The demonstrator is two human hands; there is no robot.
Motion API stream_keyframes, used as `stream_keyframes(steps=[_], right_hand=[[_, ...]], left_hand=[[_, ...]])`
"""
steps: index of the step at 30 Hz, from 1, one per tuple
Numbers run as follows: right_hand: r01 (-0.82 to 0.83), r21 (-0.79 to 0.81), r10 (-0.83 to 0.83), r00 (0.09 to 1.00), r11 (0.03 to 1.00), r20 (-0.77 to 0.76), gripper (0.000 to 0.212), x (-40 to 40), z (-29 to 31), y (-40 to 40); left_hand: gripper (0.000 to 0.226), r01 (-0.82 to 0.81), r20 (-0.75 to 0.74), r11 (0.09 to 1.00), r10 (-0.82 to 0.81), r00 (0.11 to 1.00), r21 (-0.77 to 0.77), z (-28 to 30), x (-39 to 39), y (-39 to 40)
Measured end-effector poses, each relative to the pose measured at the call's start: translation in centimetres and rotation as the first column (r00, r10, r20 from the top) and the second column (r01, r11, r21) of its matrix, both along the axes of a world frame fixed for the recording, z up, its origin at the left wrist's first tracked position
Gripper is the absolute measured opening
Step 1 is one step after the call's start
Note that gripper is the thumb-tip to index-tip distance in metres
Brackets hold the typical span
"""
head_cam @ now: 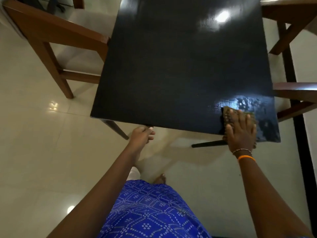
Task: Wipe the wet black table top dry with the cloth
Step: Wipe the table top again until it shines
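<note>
The black table top [180, 69] fills the upper middle of the head view. Water drops and a wet sheen [248, 103] show near its front right corner. My right hand [240, 131] lies flat with straight fingers on a brownish cloth [227, 111], pressing it onto the table near the front edge, just left of the wet patch. Most of the cloth is hidden under the hand. My left hand [141, 134] grips the front edge of the table from below, its fingers curled round the edge.
A brown wooden chair [51, 36] stands close to the table's left side. More wooden furniture [295, 93] crowds the right side. A dark table leg [209, 144] shows under the front edge. The floor [34, 134] is glossy cream tile.
</note>
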State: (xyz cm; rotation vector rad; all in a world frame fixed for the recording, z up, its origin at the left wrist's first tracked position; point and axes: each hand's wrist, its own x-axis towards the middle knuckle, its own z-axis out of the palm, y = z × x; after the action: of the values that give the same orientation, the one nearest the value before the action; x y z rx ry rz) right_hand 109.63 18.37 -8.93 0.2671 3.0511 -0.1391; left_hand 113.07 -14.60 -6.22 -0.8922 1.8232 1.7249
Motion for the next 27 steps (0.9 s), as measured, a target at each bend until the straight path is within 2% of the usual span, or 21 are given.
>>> stream_keyframes(steps=[3,5,7,9,11,13,15,18,22,27], right_hand=[[0.215,-0.015,-0.215,0.977,0.977,-0.005,0.068,-0.5,0.0,-0.1],[0.333,-0.056,-0.334,0.943,0.941,-0.001,0.068,-1.4,-0.1,-2.9],[0.323,-0.098,-0.323,0.946,0.941,0.013,0.068,-2.3,-0.3,-7.1],[0.182,-0.121,-0.181,0.983,0.976,0.022,0.066,-2.8,-0.2,-11.9],[-0.045,-0.135,0.05,0.998,0.99,0.034,0.06,-2.7,-0.2,-16.9],[-0.311,-0.158,0.32,0.947,0.937,0.037,0.058,-2.3,0.0,-20.6],[-0.505,-0.174,0.517,0.856,0.845,0.027,0.056,-2.4,0.1,-21.4],[-0.586,-0.18,0.596,0.803,0.79,0.002,0.058,-3.6,0.0,-18.4],[-0.402,-0.137,0.409,0.912,0.905,0.026,0.068,-6.3,0.0,-11.0],[-0.036,-0.067,0.037,0.999,0.997,0.007,0.069,-8.8,-0.1,0.6]], left_hand=[[0.023,0.152,-0.035,0.988,-0.152,0.988,-0.014,0.6,0.4,0.8],[0.024,0.183,-0.089,0.982,-0.188,0.978,-0.056,1.2,0.4,1.6],[0.024,0.156,-0.136,0.976,-0.177,0.975,-0.153,1.3,0.4,2.3],[0.024,0.129,-0.157,0.96,-0.172,0.973,-0.249,1.5,0.5,2.6],[0.023,0.108,-0.169,0.942,-0.168,0.971,-0.319,1.4,0.5,2.6],[0.023,0.074,-0.167,0.923,-0.146,0.975,-0.378,1.5,0.5,2.4],[0.021,0.039,-0.164,0.912,-0.115,0.98,-0.409,1.8,0.4,2.7],[0.019,0.035,-0.164,0.925,-0.104,0.981,-0.379,2.6,0.4,3.7],[0.019,0.097,-0.155,0.909,-0.174,0.973,-0.406,3.0,-0.9,5.9],[0.012,0.149,-0.22,0.813,-0.321,0.921,-0.563,2.5,-3.4,7.8]])
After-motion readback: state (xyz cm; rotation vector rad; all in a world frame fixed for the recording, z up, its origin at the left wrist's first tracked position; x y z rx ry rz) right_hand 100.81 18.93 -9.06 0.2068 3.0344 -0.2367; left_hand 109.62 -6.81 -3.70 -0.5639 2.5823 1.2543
